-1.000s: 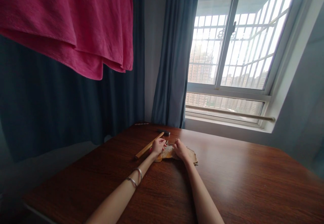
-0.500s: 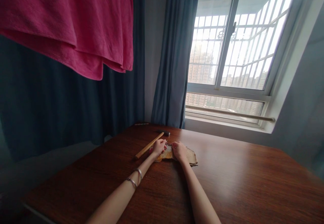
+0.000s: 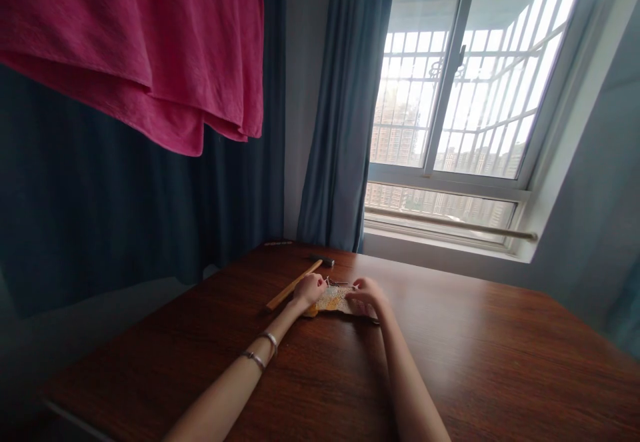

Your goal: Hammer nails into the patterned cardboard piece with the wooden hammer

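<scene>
A: Locating the fabric (image 3: 331, 303) where?
B: Lying on the counter (image 3: 320, 375), between left hand (image 3: 310, 288) and right hand (image 3: 369, 291), partly under both.
A: Gripping anything?
B: Curling at left, bending at right, standing apart; not being able to tell of any clamp.
A: Risking what?
B: Possibly distorting the fabric through uneven pulling; perhaps nudging the hammer (image 3: 295, 286), lying just beyond left hand, through sweeping wide.

Right hand (image 3: 369, 291) now farther right.

Window (image 3: 457, 95): daylight reaches me from far right, glaring white.
Bench (image 3: 480, 349): pale sheen right, dim left.
Left curtain (image 3: 125, 209): dim.
</scene>
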`<control>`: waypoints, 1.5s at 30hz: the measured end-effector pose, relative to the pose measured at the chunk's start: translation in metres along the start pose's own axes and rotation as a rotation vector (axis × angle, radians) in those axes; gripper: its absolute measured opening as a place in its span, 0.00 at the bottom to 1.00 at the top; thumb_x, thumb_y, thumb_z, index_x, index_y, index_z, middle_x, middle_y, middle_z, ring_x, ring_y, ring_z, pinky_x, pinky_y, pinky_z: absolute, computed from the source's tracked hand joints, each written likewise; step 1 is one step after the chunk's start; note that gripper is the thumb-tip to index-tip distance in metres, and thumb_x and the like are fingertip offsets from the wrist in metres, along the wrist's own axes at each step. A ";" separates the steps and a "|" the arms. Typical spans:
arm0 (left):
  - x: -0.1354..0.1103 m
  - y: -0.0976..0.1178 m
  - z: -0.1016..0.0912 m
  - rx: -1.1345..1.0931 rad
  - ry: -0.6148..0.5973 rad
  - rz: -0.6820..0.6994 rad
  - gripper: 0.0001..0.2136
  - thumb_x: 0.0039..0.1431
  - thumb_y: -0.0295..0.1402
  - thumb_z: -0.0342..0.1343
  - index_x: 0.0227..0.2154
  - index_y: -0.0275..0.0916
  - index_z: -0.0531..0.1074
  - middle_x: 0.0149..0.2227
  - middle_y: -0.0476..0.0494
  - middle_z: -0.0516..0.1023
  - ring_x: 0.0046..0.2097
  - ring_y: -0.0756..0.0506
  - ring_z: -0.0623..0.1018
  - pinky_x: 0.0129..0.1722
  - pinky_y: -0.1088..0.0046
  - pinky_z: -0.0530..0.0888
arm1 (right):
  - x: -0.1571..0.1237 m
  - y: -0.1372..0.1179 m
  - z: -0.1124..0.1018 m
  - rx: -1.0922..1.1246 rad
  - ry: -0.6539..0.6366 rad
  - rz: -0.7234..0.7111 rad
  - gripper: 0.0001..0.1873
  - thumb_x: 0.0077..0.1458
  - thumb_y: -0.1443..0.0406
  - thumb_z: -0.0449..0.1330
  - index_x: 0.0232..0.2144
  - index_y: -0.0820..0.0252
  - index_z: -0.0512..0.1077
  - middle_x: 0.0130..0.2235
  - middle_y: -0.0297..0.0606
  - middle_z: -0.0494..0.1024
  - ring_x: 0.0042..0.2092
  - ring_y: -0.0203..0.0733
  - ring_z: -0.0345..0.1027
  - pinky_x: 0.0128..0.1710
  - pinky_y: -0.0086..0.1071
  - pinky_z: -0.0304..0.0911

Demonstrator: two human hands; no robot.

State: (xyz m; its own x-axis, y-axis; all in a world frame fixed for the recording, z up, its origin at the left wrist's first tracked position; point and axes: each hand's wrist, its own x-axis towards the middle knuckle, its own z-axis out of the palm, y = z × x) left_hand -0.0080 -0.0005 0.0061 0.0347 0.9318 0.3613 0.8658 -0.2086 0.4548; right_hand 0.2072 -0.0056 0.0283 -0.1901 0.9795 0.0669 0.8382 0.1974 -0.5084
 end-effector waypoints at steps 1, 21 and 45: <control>-0.001 0.001 -0.001 0.045 -0.018 0.003 0.12 0.54 0.35 0.48 0.23 0.35 0.73 0.28 0.41 0.76 0.31 0.47 0.73 0.29 0.75 0.62 | -0.001 0.002 -0.003 -0.013 -0.023 0.014 0.24 0.35 0.50 0.65 0.35 0.56 0.74 0.39 0.42 0.77 0.39 0.46 0.69 0.35 0.32 0.61; -0.006 0.010 -0.014 0.088 -0.317 0.213 0.20 0.52 0.50 0.45 0.27 0.37 0.72 0.28 0.43 0.75 0.31 0.46 0.73 0.30 0.75 0.62 | -0.024 -0.042 -0.010 -0.324 -0.215 0.102 0.30 0.25 0.52 0.69 0.35 0.56 0.74 0.43 0.45 0.76 0.44 0.55 0.69 0.39 0.41 0.64; -0.015 0.118 -0.003 -0.415 -1.004 0.359 0.27 0.40 0.43 0.62 0.45 0.38 0.72 0.39 0.45 0.76 0.39 0.45 0.74 0.34 0.75 0.68 | -0.115 0.080 -0.068 0.418 -0.168 -0.026 0.21 0.31 0.56 0.68 0.27 0.61 0.67 0.22 0.25 0.65 0.25 0.30 0.57 0.23 0.24 0.51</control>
State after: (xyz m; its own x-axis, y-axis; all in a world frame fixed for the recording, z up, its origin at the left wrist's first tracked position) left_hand 0.0918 -0.0399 0.0565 0.7913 0.5763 -0.2043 0.5004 -0.4185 0.7579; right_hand 0.3309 -0.1001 0.0378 -0.3175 0.9475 -0.0385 0.5600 0.1546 -0.8140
